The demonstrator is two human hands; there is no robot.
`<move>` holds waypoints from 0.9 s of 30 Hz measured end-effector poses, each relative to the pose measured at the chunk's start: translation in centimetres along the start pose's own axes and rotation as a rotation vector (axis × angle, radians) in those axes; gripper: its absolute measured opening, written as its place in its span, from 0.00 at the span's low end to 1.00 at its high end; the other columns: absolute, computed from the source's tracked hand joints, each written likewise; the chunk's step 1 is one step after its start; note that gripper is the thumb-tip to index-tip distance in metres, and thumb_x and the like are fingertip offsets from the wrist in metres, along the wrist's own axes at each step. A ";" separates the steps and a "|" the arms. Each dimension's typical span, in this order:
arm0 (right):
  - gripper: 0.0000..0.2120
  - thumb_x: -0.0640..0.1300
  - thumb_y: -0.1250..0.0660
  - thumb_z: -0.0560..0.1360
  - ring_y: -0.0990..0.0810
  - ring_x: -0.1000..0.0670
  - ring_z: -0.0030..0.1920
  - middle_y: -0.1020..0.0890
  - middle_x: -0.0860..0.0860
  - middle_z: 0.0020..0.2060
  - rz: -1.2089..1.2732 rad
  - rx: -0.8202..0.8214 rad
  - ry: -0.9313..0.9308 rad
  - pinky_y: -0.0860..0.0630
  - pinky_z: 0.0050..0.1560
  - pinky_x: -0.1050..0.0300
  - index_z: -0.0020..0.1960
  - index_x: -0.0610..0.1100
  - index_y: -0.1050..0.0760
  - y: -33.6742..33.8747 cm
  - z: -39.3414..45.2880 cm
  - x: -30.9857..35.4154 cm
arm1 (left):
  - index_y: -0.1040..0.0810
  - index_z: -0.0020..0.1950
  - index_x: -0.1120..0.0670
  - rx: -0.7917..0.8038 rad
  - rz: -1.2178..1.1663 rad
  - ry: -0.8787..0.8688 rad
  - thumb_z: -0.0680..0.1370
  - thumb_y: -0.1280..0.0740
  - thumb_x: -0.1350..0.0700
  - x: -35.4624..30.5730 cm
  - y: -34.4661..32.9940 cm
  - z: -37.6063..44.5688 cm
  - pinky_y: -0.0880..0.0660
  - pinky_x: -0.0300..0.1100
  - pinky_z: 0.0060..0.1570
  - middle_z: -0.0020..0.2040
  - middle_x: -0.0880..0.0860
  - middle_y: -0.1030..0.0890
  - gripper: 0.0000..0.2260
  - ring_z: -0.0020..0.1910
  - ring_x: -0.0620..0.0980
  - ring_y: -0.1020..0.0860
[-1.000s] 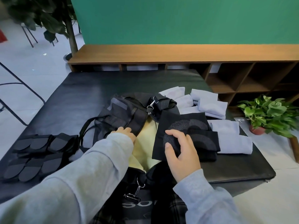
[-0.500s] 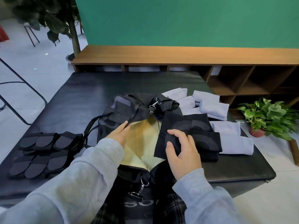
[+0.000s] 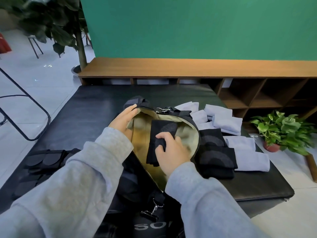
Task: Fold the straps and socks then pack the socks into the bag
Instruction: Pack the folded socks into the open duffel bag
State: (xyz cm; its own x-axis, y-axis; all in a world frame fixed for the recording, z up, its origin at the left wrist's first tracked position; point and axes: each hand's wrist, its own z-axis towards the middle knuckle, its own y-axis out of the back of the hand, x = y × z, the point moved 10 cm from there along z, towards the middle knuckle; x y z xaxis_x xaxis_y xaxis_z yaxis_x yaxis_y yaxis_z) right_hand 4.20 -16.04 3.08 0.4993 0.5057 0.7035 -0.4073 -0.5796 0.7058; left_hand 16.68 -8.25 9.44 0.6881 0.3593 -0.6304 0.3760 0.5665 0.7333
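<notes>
Right hand gripping black sock inside open bag

1. Bag — black outside, pale yellow lining.
2. Held sock — black with grey curved patches.
3. Folded socks beside it are light lavender-grey.
4. Wall green; sleeves grey.

A black padded desk carries an open bag at its near middle, folded black straps at near left, and black socks and pale socks at right.
</notes>
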 end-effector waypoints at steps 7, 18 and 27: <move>0.20 0.40 0.42 0.78 0.25 0.46 0.48 0.33 0.49 0.61 0.032 0.190 0.044 0.28 0.53 0.56 0.67 0.56 0.35 -6.7 3.1 -0.3 | 0.45 0.74 0.58 0.047 -0.059 -0.023 0.73 0.47 0.78 0.1 0.1 0.1 0.54 0.15 0.58 0.71 0.43 0.47 0.32 0.73 0.42 0.48; 0.22 0.37 0.45 0.78 0.25 0.45 0.52 0.33 0.46 0.63 0.108 0.166 0.021 0.31 0.52 0.61 0.69 0.54 0.36 -8.5 7.0 -1.4 | 0.41 0.71 0.50 -0.001 -0.182 -0.151 0.68 0.47 0.74 2.1 1.1 -0.7 0.47 0.24 0.66 0.70 0.37 0.43 0.35 0.68 0.25 0.47; 0.21 0.35 0.42 0.78 0.28 0.46 0.63 0.27 0.45 0.63 0.388 0.068 0.070 0.34 0.64 0.58 0.68 0.51 0.32 -11.3 12.0 0.4 | 0.42 0.70 0.46 0.069 -0.182 -0.219 0.63 0.50 0.69 2.2 -0.5 -0.9 0.47 0.23 0.65 0.72 0.36 0.43 0.36 0.71 0.31 0.47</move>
State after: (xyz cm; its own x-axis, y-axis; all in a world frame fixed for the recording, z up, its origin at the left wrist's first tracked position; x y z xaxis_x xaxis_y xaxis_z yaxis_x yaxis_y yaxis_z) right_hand 18.16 -16.96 -5.57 0.2639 0.2819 0.9224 -0.5028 -0.7760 0.3810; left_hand 17.42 -7.04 7.44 0.7201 0.0833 -0.6889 0.5419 0.5526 0.6332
